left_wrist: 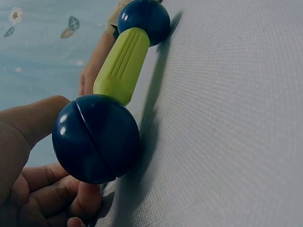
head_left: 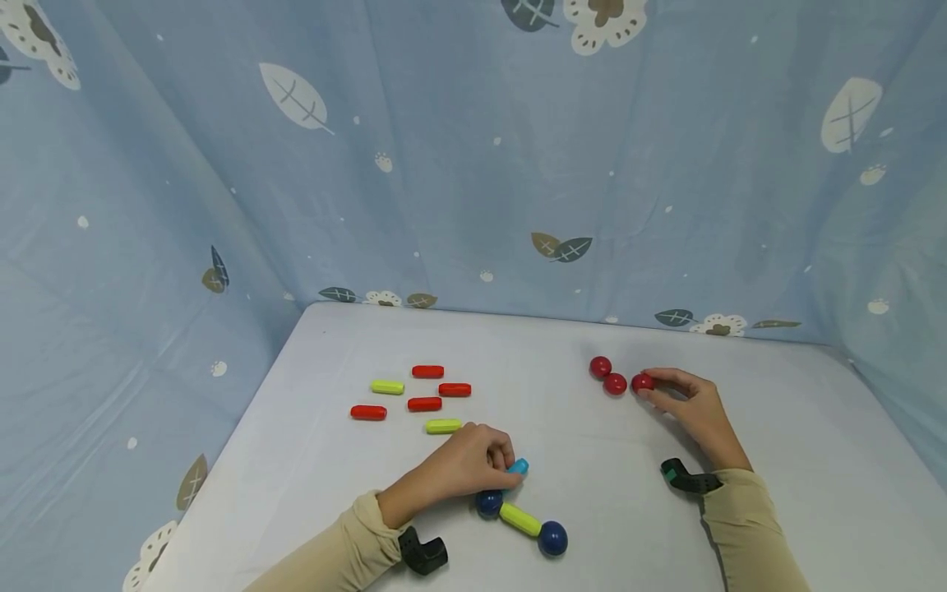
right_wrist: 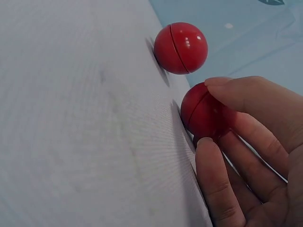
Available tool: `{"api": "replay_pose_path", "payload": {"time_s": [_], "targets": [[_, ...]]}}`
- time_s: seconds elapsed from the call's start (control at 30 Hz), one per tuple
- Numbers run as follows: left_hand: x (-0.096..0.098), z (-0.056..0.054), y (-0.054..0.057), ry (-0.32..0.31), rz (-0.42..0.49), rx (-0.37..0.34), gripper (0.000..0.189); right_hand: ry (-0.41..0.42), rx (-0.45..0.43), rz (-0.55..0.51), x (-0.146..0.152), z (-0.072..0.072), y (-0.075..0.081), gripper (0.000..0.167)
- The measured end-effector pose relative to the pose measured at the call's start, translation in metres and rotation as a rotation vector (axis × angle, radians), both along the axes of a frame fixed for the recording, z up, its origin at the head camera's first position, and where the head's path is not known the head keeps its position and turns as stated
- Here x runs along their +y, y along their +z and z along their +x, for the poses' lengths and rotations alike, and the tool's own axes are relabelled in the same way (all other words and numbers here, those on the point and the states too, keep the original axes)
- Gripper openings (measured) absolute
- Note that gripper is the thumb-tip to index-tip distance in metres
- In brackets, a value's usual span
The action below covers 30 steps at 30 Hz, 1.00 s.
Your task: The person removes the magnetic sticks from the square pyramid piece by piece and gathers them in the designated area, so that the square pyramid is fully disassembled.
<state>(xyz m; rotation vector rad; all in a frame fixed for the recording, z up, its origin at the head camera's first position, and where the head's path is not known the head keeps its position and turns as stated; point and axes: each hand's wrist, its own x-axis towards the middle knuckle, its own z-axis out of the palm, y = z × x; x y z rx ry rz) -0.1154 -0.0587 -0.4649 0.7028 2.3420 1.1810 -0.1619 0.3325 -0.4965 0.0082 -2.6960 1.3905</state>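
Note:
Between thumb and fingers, my left hand pinches a light-blue rod, partly hidden by the fingers. Just below it lies a dark blue ball, joined by a yellow-green rod to a second dark blue ball. Whether the light-blue rod touches the near ball I cannot tell. Farther right, my right hand pinches a red ball at the table surface. Two more red balls sit close to its left, touching or nearly so.
Several red rods and two yellow-green rods lie scattered on the left of the white table. A blue leaf-patterned curtain hangs behind and at the sides. Each wrist wears a black device.

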Motion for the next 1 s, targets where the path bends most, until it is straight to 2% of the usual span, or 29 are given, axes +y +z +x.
{"api": "replay_pose_path", "payload": {"time_s": [0.4, 0.5, 0.7, 1.0], "targets": [[-0.002, -0.002, 0.002, -0.036, 0.027, -0.025, 0.014, -0.011, -0.025, -0.018, -0.001, 0.003, 0.003, 0.052], [-0.004, -0.004, 0.003, -0.060, 0.055, 0.002, 0.013, -0.012, -0.027, -0.020, -0.001, 0.002, 0.002, 0.052], [-0.004, -0.004, 0.008, -0.107, 0.132, 0.142, 0.012, -0.001, -0.015, -0.034, -0.001, 0.001, 0.001, 0.051], [-0.002, -0.003, 0.011, -0.124, 0.224, 0.375, 0.020, -0.030, 0.031, -0.065, -0.001, 0.002, 0.003, 0.048]]}}
